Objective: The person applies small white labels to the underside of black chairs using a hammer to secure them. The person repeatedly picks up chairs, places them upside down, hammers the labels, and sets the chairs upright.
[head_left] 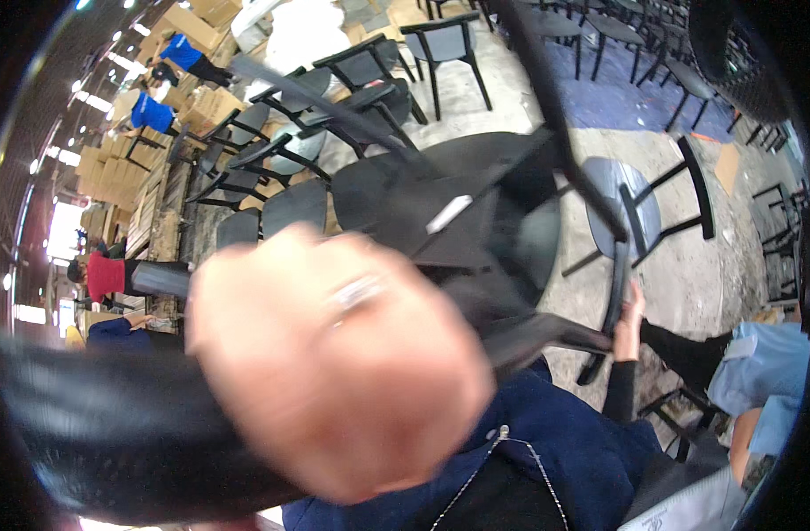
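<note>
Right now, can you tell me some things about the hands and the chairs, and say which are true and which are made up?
1. The left hand is very close to the camera and looks blurry. True.
2. The right hand grips part of a black chair. True.
3. The chair being held is bright red. False: it is black.
4. The left hand wears a ring on one finger. True.
5. The floor is covered in green grass. False: it is bare grey concrete, with more black chairs standing on it.
6. The people in blue shirts are holding the chair too. False: they are far off by stacked cardboard boxes.
</note>
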A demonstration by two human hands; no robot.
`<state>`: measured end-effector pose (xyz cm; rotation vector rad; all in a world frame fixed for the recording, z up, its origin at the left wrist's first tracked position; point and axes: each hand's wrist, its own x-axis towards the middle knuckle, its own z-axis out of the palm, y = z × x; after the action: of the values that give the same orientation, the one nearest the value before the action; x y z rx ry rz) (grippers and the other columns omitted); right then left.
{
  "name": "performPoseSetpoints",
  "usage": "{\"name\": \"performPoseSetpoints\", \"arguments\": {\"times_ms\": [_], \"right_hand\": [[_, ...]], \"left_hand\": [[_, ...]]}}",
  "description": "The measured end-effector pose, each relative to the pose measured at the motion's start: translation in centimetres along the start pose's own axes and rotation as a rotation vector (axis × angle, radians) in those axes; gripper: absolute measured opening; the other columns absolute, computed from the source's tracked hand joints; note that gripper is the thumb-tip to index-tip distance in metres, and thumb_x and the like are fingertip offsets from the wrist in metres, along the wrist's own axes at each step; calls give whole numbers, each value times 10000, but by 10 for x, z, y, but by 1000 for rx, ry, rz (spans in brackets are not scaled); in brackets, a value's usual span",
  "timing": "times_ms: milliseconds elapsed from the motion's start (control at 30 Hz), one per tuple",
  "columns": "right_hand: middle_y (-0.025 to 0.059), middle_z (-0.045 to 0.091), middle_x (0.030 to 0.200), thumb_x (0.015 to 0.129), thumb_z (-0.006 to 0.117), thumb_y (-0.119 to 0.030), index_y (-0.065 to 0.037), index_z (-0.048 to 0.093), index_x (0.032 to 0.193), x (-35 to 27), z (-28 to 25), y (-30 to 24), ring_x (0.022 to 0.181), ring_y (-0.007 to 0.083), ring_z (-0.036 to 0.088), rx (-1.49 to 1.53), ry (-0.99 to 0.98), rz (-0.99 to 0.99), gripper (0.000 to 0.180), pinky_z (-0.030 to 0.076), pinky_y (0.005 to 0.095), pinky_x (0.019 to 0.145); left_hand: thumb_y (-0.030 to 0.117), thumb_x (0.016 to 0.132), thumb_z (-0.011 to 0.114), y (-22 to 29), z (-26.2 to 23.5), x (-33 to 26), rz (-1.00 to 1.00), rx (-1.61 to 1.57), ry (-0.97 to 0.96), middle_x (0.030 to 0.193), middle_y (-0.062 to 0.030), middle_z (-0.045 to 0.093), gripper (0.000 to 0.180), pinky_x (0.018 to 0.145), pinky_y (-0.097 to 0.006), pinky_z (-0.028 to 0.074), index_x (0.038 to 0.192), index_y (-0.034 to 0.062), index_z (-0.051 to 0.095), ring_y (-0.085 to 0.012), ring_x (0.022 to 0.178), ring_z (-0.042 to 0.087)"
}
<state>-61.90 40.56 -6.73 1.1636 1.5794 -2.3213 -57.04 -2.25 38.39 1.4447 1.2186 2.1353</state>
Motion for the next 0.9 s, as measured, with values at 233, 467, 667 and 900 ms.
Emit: {"name": "performPoseSetpoints", "arguments": {"times_ms": [233, 467, 667, 900], "right_hand": [[112, 654, 967, 772, 647, -448, -25, 640, 1006, 89, -61, -185, 913, 229, 618, 180, 194, -405, 483, 501, 369, 798], [52, 657, 961, 803, 663, -317, -47, 651, 1053, 137, 11, -318, 852, 190, 630, 175, 318, -549, 368, 499, 323, 782], [37, 645, 942, 802, 672, -287, -39, 663, 1025, 219, 131, -386, 812, 170, 610, 37, 454, -576, 334, 486, 304, 766], [70, 645, 927, 752, 719, -347, 39, 660, 1060, 373, 307, -435, 827, 174, 586, -245, 388, -502, 497, 460, 322, 804]], "left_hand": [[387, 800, 642, -87, -173, 51, 407, -272, -13, 687, -114, 579, 399, 573, -350, 488, 785, 7, 522, -224, 593, 581], [442, 805, 569, -212, -426, 52, 395, -521, 1063, 579, -72, 494, 373, 576, -357, 481, 728, 84, 494, -197, 529, 521], [369, 765, 648, -387, -608, 19, 111, -581, 1967, 550, -9, 502, 286, 452, -286, 445, 672, 147, 495, -158, 462, 511], [381, 706, 659, -518, -659, -111, 149, -638, 2339, 538, -17, 480, 314, 461, -319, 428, 652, 151, 452, -176, 448, 483]]}}
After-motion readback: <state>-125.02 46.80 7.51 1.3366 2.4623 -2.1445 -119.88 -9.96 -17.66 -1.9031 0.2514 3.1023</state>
